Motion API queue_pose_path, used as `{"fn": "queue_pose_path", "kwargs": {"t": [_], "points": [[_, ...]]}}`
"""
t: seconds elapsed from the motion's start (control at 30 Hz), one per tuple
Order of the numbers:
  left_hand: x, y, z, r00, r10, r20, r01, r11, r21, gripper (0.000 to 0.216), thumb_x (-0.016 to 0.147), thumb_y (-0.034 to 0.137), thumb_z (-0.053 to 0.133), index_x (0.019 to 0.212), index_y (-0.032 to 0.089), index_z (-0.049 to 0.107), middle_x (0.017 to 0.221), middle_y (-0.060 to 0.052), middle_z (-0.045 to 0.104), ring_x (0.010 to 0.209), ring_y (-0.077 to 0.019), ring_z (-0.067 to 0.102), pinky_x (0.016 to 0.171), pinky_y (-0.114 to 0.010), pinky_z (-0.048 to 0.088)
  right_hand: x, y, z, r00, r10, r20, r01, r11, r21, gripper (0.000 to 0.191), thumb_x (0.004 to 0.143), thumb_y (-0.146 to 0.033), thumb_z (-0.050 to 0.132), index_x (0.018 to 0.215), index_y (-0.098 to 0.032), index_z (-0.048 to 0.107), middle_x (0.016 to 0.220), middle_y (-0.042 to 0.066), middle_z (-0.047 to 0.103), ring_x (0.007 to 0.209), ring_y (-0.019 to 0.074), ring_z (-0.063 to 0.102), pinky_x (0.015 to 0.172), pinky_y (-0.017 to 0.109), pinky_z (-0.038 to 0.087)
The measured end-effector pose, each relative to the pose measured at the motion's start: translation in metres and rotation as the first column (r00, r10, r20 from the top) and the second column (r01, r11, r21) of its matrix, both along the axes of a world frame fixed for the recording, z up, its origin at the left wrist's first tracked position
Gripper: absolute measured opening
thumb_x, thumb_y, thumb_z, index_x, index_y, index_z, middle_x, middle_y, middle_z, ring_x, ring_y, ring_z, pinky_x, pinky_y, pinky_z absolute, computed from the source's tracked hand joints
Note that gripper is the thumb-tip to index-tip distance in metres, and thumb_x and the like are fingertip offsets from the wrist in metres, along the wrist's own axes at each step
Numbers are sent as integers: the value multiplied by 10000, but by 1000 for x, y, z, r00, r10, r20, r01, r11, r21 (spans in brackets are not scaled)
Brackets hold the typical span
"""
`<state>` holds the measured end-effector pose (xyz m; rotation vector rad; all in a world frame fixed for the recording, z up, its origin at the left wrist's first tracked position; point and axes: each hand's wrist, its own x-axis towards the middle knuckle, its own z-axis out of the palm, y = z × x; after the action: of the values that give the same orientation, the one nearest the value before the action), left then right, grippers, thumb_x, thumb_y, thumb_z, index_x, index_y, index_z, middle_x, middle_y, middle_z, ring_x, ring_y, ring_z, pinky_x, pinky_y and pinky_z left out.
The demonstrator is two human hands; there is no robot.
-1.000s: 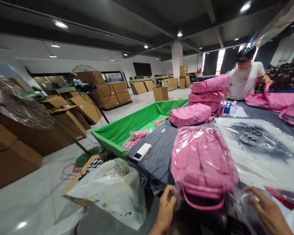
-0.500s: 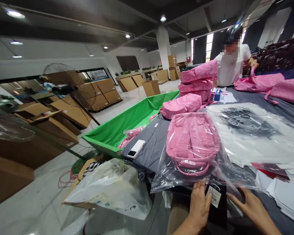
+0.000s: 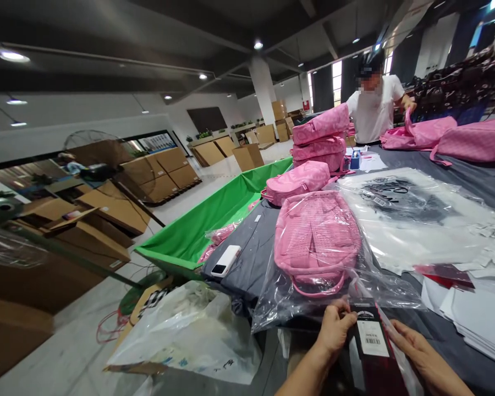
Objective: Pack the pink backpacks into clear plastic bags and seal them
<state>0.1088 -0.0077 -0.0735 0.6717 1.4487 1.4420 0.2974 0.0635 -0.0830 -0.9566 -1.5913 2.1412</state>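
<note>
A pink backpack (image 3: 317, 236) lies inside a clear plastic bag (image 3: 268, 300) on the table, its top handle toward me. Just below the bag's near edge is a black hang tag (image 3: 363, 314) with a white barcode label. My left hand (image 3: 332, 333) is closed, thumb and finger pinching the tag's left edge. To the right, my right hand (image 3: 414, 349) has its fingers closed on a strip of clear plastic along the tag's other side. The tag's lower part runs down out of frame between my forearms.
Pink backpacks (image 3: 319, 132) are stacked farther back, before a person (image 3: 373, 110) in a white shirt handling another. Printed plastic bags (image 3: 412, 220) and white papers (image 3: 474, 313) lie right. Left are a phone (image 3: 226, 259), a green bin (image 3: 181, 234) and a white plastic sack (image 3: 190, 330).
The black tag has come up and tilted, showing its label and dark red lower part. My left fingers have closed on its edge, and my right hand has moved in along its other side.
</note>
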Motion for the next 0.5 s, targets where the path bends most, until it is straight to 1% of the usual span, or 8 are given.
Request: {"fn": "queue_pose_path", "kwargs": {"t": [0.1,0.17,0.27,0.37,0.4,0.43,0.47,0.5], "points": [[-3,4,1,999,-7,-45,8,1000,14,534,583,625,781,630,204,456,622,48,396,656,-130,381,657,-264,322,5,2,-1,996,-71,44,64,987,147,708,854,-828,528,1104,-191,708,1218,113,707,1155,331,653,1030,416,516],[-4,5,-1,996,-7,-86,8,1000,22,538,598,651,762,634,203,466,626,43,417,656,-135,395,666,-270,336,2,2,-4,994,-90,62,70,963,261,725,830,-849,513,1042,-186,718,1199,119,714,1161,344,649,1052,420,503],[-1,2,-9,983,25,-184,-23,1000,17,465,654,580,772,647,195,510,628,39,447,646,-142,413,659,-275,340,-5,-3,-13,988,-123,96,72,906,416,679,752,-813,599,988,-185,701,1058,117,748,1015,335,704,918,388,573],[0,-8,-18,926,5,-378,-35,997,-74,231,754,348,757,747,176,603,594,37,502,609,-167,479,642,-286,366,-2,-8,-30,949,-276,150,128,776,618,545,785,-742,590,955,-228,651,865,68,748,779,284,729,698,322,581],[-2,-11,-19,863,-22,-504,-37,994,-107,155,786,274,735,850,164,646,620,21,559,630,-192,536,663,-298,404,1,-9,-35,929,-334,160,143,722,677,507,817,-726,563,959,-245,632,817,51,739,691,271,721,629,312,564],[-4,-14,-19,758,-59,-650,-30,992,-125,195,805,214,720,984,156,670,699,-11,636,696,-226,604,712,-320,452,4,-11,-39,912,-377,161,149,670,728,474,851,-709,535,977,-259,614,788,38,732,623,263,709,574,308,544],[-7,-15,-16,608,-102,-788,6,992,-124,322,819,177,717,1135,156,661,838,-57,703,809,-261,658,789,-352,493,7,-12,-43,904,-401,151,147,621,770,446,880,-688,512,1001,-268,602,776,32,730,586,263,704,534,305,529],[-9,-13,-11,432,-141,-891,92,989,-112,433,834,162,719,1257,173,629,1024,-105,726,962,-291,676,887,-389,508,9,-14,-45,900,-415,130,146,570,808,425,905,-667,489,1021,-273,597,764,30,729,568,268,703,501,305,518]]}}
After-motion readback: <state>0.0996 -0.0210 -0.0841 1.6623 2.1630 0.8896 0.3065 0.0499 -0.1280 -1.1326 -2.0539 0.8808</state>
